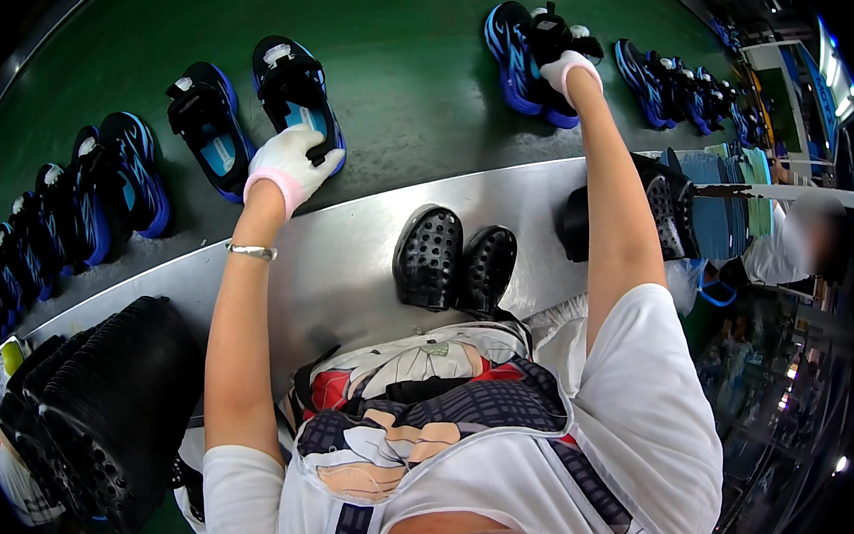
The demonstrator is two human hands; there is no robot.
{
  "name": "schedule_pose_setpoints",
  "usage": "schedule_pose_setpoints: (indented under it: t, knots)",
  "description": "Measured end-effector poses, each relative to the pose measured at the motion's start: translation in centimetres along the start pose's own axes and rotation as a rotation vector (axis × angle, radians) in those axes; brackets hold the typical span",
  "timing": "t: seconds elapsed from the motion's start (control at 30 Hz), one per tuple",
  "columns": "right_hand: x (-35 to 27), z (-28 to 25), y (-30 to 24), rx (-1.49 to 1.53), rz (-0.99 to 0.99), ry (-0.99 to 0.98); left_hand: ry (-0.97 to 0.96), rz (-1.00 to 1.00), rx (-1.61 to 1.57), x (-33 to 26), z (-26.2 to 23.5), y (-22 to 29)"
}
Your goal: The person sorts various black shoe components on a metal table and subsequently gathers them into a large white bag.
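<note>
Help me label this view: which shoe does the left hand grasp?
The rightmost black-and-blue shoe of the row on the left: the gloved left hand has this one by the heel, not its neighbour.

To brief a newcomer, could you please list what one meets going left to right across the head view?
Stack of perforated black pieces, left gloved hand on black-and-blue sneaker, two perforated black shoe-shaped pieces, right gloved hand, sneaker row.

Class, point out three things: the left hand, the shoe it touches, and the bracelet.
Left hand [295,159], head view: back of the glove.
Shoe [303,116], head view: blue insole.
Bracelet [251,251], head view: silver band.
</note>
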State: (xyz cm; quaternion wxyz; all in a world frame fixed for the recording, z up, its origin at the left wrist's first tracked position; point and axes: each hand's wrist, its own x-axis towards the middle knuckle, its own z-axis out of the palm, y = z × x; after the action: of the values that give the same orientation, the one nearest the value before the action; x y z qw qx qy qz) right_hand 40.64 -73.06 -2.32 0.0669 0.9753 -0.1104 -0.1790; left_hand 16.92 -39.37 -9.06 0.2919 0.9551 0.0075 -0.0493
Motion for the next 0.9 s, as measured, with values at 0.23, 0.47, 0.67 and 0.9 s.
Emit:
schedule_pose_setpoints:
  t: [0.23, 0.47, 0.67, 0.9]
  knots:
    - [-6.8, 1.1, -7.9, 0.202, -0.413, 0.034, 0.014, -0.012, -0.012, -0.1, -0.6, -0.6]
    - [-14.9, 4.0, -12.5, 0.191, -0.655, 0.144, 0.063, -0.060, -0.038, 0.0, -0.4, -1.2]
    - [-23.5, 4.4, -5.3, 0.333, -0.936, 0.239, 0.121, -0.069, -0.051, 0.5, 0.7, -2.7]
    - [-30.8, 8.4, 1.0, 0.065, -1.033, 0.129, 0.376, 0.014, 0.015, -0.8, 1.5, -2.8]
